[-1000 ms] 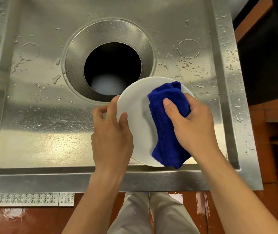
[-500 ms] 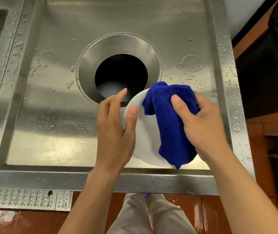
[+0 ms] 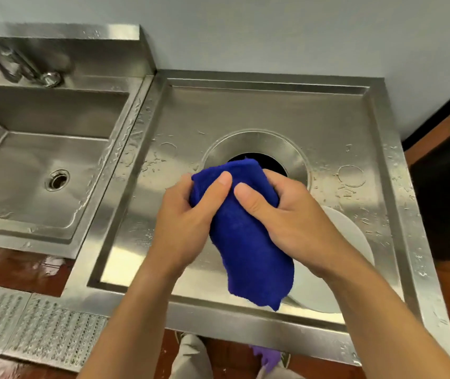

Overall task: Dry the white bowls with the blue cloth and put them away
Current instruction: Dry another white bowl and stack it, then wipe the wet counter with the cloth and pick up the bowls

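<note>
Left hand (image 3: 188, 225): thumb pressed flat on the front of the blue cloth (image 3: 248, 242), fingers curled round its left edge, clamped on the fabric. Right hand (image 3: 286, 214): thumb also on the front, fingers wrapped behind the top right, gripping tight. Thumbs near each other, not touching. Cloth is thick, fuzzy terry, bunched at the top, hanging in a loose ragged tongue below the hands. White bowl (image 3: 347, 242): smooth, round, glossy; only its right and lower rim shows behind the cloth and right wrist, above the steel counter (image 3: 136, 242). Cannot tell what supports it. Counter is brushed, shallow-rimmed, beaded with water, with a round hole (image 3: 270, 161) ringed by a sloped collar. Deep rectangular sink (image 3: 40, 170) to the left, round drain in its floor.
</note>
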